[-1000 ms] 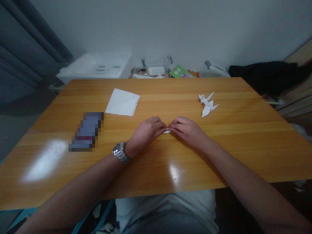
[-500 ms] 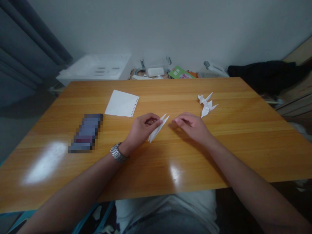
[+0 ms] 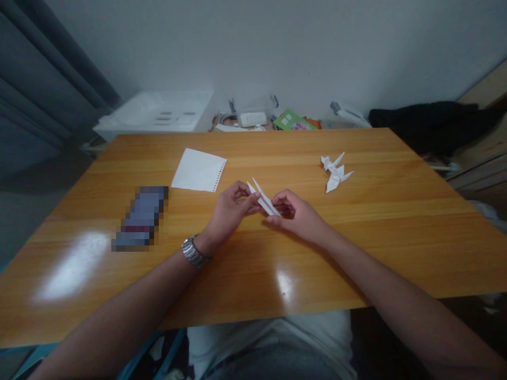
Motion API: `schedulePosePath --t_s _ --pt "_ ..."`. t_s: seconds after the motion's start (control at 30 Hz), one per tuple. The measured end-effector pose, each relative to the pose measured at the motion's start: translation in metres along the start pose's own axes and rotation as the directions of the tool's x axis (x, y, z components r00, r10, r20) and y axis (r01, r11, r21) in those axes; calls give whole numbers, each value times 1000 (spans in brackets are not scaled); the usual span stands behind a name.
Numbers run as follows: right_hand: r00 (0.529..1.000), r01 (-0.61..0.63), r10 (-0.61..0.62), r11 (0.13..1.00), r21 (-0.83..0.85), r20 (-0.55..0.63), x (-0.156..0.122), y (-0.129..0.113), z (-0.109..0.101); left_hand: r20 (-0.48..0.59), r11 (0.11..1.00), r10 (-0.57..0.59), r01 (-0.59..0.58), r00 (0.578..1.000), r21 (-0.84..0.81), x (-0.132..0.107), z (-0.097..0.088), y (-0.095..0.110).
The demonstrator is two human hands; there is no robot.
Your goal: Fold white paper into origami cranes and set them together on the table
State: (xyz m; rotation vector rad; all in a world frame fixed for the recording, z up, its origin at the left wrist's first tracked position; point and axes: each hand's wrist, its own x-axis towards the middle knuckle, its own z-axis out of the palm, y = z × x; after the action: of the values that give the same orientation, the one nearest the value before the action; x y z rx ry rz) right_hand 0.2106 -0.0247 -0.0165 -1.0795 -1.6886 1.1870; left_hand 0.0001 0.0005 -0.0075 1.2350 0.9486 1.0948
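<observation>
Between my two hands is a folded white paper [image 3: 266, 202], narrow, with two pointed tips aimed up and to the left. My left hand [image 3: 234, 206], with a metal watch on its wrist, pinches the paper's left side between thumb and fingers. At the lower right end, my right hand [image 3: 295, 214] grips the same paper with its thumb in front and fingers behind. Two folded paper cranes [image 3: 336, 173] lie close together on the table, beyond my right hand. Past my left hand rests a flat white sheet [image 3: 199, 170] with a perforated right edge.
The wooden table [image 3: 380, 227] carries a blurred-out dark phone-like slab [image 3: 140, 217] at left. Behind its far edge are a white bin [image 3: 158, 113], a green booklet [image 3: 293, 120] and a clear box. Dark cloth [image 3: 428, 121] lies at the right.
My right hand has closed on the folded paper, which it was apart from before. The paper has turned, its tips swinging from upper right to upper left. My left hand still holds it.
</observation>
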Motion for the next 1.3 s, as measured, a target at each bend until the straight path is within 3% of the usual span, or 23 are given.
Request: schedulePosePath --t_s 0.23,0.4,0.63,0.83,1.03,1.3 --pt "996 53 -58 996 -71 -68 2 3 -7 74 998 55 -55 996 -10 0 2 -3" --pt "990 112 -119 989 -91 -78 1 2 -12 116 983 117 -132 986 124 0 -2 -2" --pt "969 218 -239 948 -233 -66 2 -2 -17 164 907 282 -319 945 277 0 -4 -6" --pt "943 298 -327 912 -283 -61 4 -6 -20 242 803 329 -406 913 437 -5 -5 2" --pt "952 272 -301 915 -300 -55 3 -7 -19 236 747 331 -407 914 525 -6 -5 5" --pt "974 187 -215 942 -279 -74 1 -9 -17 243 741 309 -393 920 545 -9 0 13"
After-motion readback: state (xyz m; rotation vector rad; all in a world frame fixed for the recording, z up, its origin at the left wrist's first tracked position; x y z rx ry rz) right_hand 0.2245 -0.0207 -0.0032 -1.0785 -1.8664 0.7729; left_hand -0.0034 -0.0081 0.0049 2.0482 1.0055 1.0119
